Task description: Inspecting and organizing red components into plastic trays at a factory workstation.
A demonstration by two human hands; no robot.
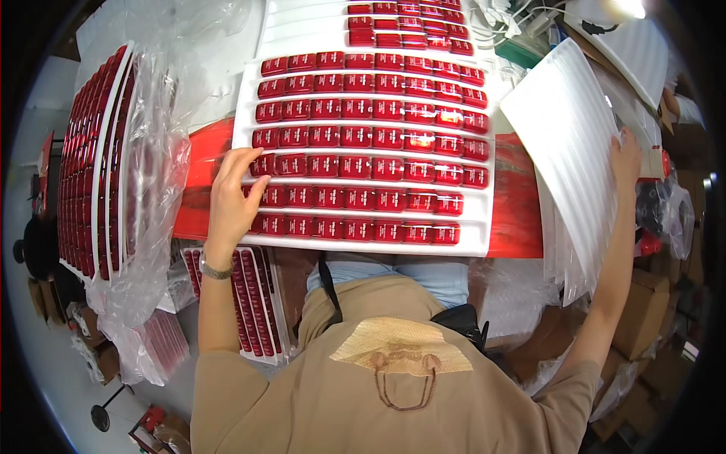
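A white ribbed tray (363,248) lies in front of me, filled with rows of small glossy red rectangular cases (355,168) with pale print. My left hand (236,193) is at its left edge, thumb and fingertips on either side of the end red case (262,166) in a lower row. The two lowest rows stop short of the right edge, leaving bare grooves. On the right, my right hand (626,155) grips the outer edge of a stack of white ribbed trays (563,144) standing tilted beside the table; some of its fingers are hidden.
Upright filled trays (89,166) in clear plastic wrap (155,197) stand at the left. More filled trays (253,303) are below the table edge. Another partly filled tray (302,26) lies behind. Red covering (518,197) shows beneath; cables (541,15) and cardboard boxes (643,310) are at the right.
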